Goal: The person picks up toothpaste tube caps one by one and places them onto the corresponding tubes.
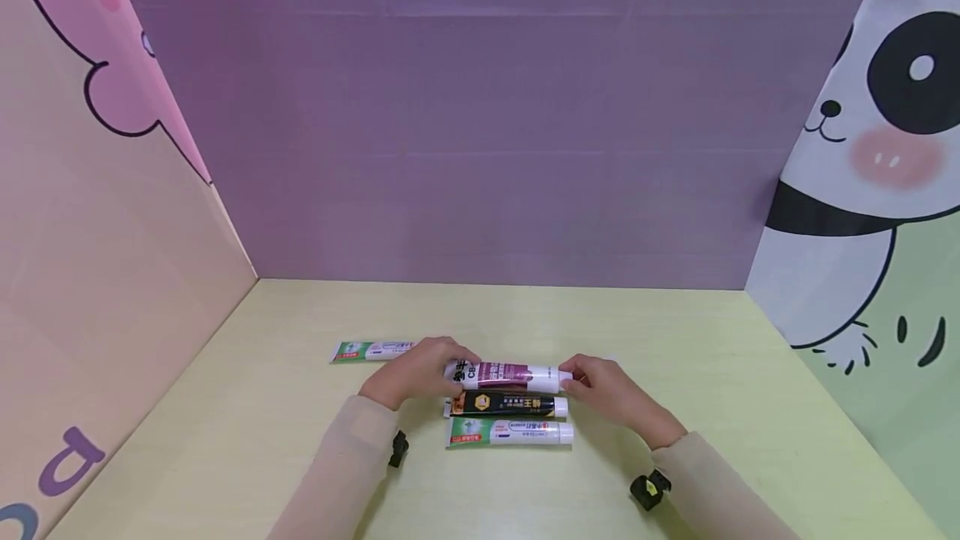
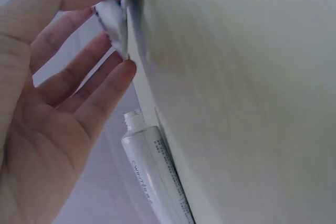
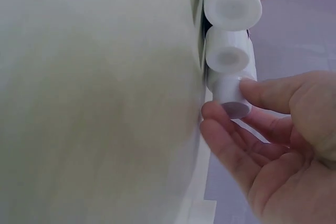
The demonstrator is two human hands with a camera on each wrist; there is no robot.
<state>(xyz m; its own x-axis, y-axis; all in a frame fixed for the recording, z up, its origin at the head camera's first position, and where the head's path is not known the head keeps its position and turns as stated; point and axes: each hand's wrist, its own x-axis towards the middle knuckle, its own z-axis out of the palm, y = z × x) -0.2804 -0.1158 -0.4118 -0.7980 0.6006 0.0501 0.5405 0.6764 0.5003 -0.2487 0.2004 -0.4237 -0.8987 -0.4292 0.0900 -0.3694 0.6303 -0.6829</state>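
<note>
Three toothpaste tubes lie in a row, caps toward the right. The farthest, a purple-and-white toothpaste tube [image 1: 504,375], is between both hands. My left hand [image 1: 422,371] holds its flat tail end between thumb and fingers. At the other end, my right hand [image 1: 611,392] pinches the white cap [image 3: 229,91]. Just nearer is a black toothpaste tube [image 1: 510,404], and nearest a green-and-white toothpaste tube [image 1: 517,432]. Behind my left hand lies another green-and-white tube [image 1: 371,351]; its bare threaded neck [image 2: 134,120] shows in the left wrist view.
The pale wooden table [image 1: 300,457] meets a purple back wall [image 1: 480,123]. Side panels with cartoon prints, a panda [image 1: 847,190] among them, stand left and right. A tiny pale thing [image 1: 611,357] behind my right hand is too small to make out.
</note>
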